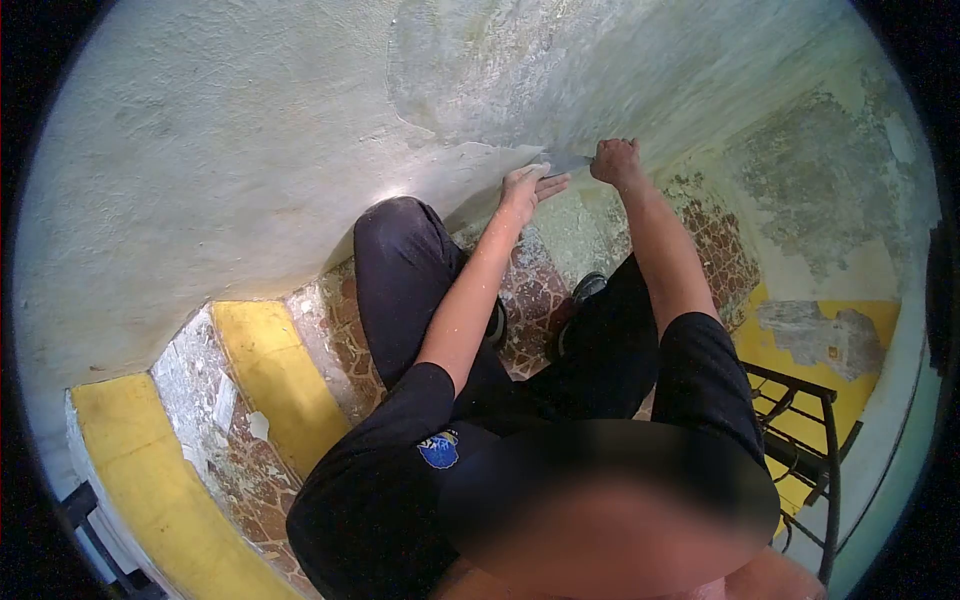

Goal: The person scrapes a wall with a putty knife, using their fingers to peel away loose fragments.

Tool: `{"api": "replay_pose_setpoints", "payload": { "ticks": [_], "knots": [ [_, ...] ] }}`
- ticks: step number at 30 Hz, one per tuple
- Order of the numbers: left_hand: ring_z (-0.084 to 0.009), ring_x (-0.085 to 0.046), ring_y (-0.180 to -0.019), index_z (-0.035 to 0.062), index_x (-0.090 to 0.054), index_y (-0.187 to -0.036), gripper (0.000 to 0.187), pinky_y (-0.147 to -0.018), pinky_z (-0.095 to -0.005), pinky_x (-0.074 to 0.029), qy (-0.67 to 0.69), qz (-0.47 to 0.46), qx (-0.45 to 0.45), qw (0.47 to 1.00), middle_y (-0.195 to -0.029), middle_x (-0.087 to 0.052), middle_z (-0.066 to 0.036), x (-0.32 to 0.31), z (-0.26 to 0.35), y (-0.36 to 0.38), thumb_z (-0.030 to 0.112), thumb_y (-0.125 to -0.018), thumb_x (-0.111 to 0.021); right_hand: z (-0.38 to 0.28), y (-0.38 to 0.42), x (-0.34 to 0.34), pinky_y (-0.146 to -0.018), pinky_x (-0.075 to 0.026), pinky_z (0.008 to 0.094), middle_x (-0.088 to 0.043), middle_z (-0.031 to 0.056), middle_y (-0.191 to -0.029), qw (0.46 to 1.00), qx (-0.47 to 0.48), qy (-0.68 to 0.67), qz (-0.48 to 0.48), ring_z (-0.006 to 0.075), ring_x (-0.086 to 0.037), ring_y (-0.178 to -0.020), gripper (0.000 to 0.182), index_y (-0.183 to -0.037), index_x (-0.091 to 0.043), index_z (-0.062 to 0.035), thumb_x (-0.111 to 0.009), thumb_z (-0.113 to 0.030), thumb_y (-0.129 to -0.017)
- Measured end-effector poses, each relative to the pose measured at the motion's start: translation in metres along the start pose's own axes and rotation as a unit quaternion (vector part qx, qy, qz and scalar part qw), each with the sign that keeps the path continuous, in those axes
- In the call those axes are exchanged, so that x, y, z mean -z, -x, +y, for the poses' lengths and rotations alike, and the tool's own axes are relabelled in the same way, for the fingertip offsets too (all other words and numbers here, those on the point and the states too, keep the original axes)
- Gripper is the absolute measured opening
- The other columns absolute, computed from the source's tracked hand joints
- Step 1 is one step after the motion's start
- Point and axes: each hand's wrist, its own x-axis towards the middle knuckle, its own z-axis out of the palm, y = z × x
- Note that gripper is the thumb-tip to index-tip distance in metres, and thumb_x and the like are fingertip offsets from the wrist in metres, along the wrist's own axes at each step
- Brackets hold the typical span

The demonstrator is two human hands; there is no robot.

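Scraper [568, 163] — in right hand [615, 160] grip

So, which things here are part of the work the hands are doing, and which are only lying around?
Part of the work:
- scraper blade, gripped by the right hand
- left hand, flat on the wall
- peeling paint edge by the blade

Only lying around:
- paint chips on the yellow-edged stairs
- black metal railing

yellow-edged steps [275, 375] with mosaic treads descend beside a black metal railing [810, 440].
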Motion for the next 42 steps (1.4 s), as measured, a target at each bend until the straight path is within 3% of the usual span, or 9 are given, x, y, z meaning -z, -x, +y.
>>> {"api": "replay_pose_setpoints", "payload": {
  "ticks": [2, 6, 10, 12, 16, 18, 30, 35, 42],
  "knots": [
    [-0.044, -0.071, -0.1, -0.0082, -0.057, -0.106, 0.013, -0.084, -0.0475, -0.065, -0.003, 0.03, -0.002, 1.0, -0.105, -0.061, -0.016, -0.004, 0.002, 0.0, 0.002, -0.098, -0.057, 0.002, -0.002, -0.002, -0.106, -0.041, 0.0584, -0.071, 0.0186, -0.11, 1.0, 0.025, 0.0, 0.008, 0.0363, -0.068, -0.107, 0.037, -0.112, -0.068, -0.0044, -0.057, -0.03, -0.089],
    [-0.0443, -0.071, -0.098, -0.0093, -0.058, -0.104, 0.012, -0.081, -0.0461, -0.066, -0.014, 0.06, 0.001, 0.998, -0.107, -0.062, -0.017, -0.01, 0.002, 0.002, 0.001, -0.097, -0.058, 0.002, -0.004, -0.014, -0.092, -0.051, 0.0556, -0.073, 0.0189, -0.098, 0.999, 0.033, -0.031, 0.031, 0.0356, -0.072, -0.092, 0.028, -0.102, -0.07, -0.0044, -0.054, -0.022, -0.088],
    [-0.0446, -0.07, -0.101, -0.0116, -0.057, -0.106, 0.015, -0.083, -0.0462, -0.066, -0.025, 0.077, 0.005, 0.997, -0.11, -0.063, -0.019, -0.009, 0.001, 0.001, 0.0, -0.097, -0.058, -0.001, 0.0, -0.02, -0.081, -0.054, 0.0521, -0.073, 0.0193, -0.094, 0.997, 0.042, -0.06, 0.038, 0.0362, -0.072, -0.088, 0.024, -0.096, -0.072, -0.0065, -0.053, -0.02, -0.088],
    [-0.0446, -0.07, -0.104, -0.0131, -0.056, -0.11, 0.018, -0.086, -0.0457, -0.065, -0.027, 0.077, 0.014, 0.997, -0.113, -0.062, -0.019, -0.008, 0.0, 0.0, 0.0, -0.097, -0.057, -0.004, 0.007, -0.023, -0.078, -0.054, 0.0497, -0.073, 0.0184, -0.088, 0.992, 0.017, -0.062, 0.11, 0.0371, -0.072, -0.086, 0.022, -0.09, -0.073, -0.0082, -0.054, -0.02, -0.088],
    [-0.0444, -0.07, -0.102, -0.0129, -0.057, -0.109, 0.018, -0.087, -0.0461, -0.065, -0.018, 0.103, 0.008, 0.994, -0.114, -0.062, -0.02, -0.01, -0.002, 0.001, -0.001, -0.097, -0.059, -0.005, 0.01, -0.035, -0.079, -0.052, 0.0508, -0.074, 0.0171, -0.088, 0.983, 0.017, -0.046, 0.175, 0.0381, -0.072, -0.085, 0.022, -0.089, -0.074, -0.0092, -0.055, -0.021, -0.088],
    [-0.0444, -0.07, -0.102, -0.0128, -0.057, -0.109, 0.018, -0.087, -0.0461, -0.065, -0.017, 0.107, 0.001, 0.994, -0.114, -0.062, -0.02, -0.011, -0.003, 0.002, -0.001, -0.096, -0.06, -0.006, 0.006, -0.026, -0.082, -0.051, 0.0521, -0.074, 0.0174, -0.09, 0.993, -0.007, -0.078, 0.085, 0.0379, -0.072, -0.086, 0.024, -0.091, -0.074, -0.0079, -0.055, -0.022, -0.089],
    [-0.043, -0.071, -0.097, -0.0147, -0.058, -0.114, 0.024, -0.084, -0.046, -0.066, -0.026, 0.139, 0.006, 0.99, -0.114, -0.064, -0.022, -0.008, -0.006, 0.001, 0.0, -0.096, -0.061, -0.019, 0.017, -0.022, -0.083, -0.05, 0.0499, -0.074, 0.0186, -0.09, 0.995, -0.042, -0.085, 0.045, 0.0365, -0.072, -0.088, 0.025, -0.089, -0.075, -0.006, -0.056, -0.022, -0.09],
    [-0.0407, -0.071, -0.098, -0.0177, -0.055, -0.122, 0.032, -0.083, -0.0452, -0.066, -0.066, 0.16, 0.013, 0.985, -0.118, -0.065, -0.022, -0.008, -0.002, 0.005, 0.0, -0.096, -0.061, -0.024, 0.015, -0.038, -0.083, -0.05, 0.0495, -0.074, 0.0186, -0.089, 0.992, -0.053, -0.089, 0.072, 0.0368, -0.072, -0.088, 0.026, -0.089, -0.075, -0.006, -0.056, -0.023, -0.09],
    [-0.0413, -0.071, -0.1, -0.0191, -0.055, -0.122, 0.033, -0.081, -0.0438, -0.066, -0.072, 0.148, 0.012, 0.986, -0.119, -0.064, -0.026, -0.012, 0.001, 0.009, 0.0, -0.095, -0.061, -0.023, 0.013, -0.05, -0.083, -0.05, 0.0515, -0.074, 0.0176, -0.088, 0.992, -0.052, -0.094, 0.071, 0.0367, -0.072, -0.089, 0.023, -0.089, -0.075, -0.0079, -0.056, -0.023, -0.09]
  ]
}}
